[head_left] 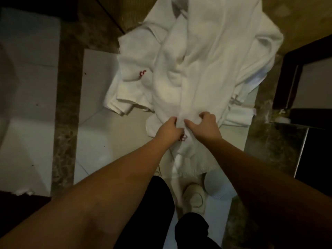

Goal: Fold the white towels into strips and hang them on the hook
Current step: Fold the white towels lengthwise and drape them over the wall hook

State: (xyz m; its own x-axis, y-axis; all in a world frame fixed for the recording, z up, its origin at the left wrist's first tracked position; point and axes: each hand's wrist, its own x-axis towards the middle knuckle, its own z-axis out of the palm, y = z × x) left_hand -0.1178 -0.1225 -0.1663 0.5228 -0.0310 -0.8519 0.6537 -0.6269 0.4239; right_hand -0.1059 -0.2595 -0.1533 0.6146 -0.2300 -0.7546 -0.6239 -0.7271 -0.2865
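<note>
Dim bathroom, pale floor tiles (100,72) edged in dark marble. A long white towel (203,69) hangs down the middle, its top cut off by the frame. Left hand (168,130) and right hand (204,126) both clench it, side by side. More towels (133,87) lie heaped behind, folds hard to separate.
</note>
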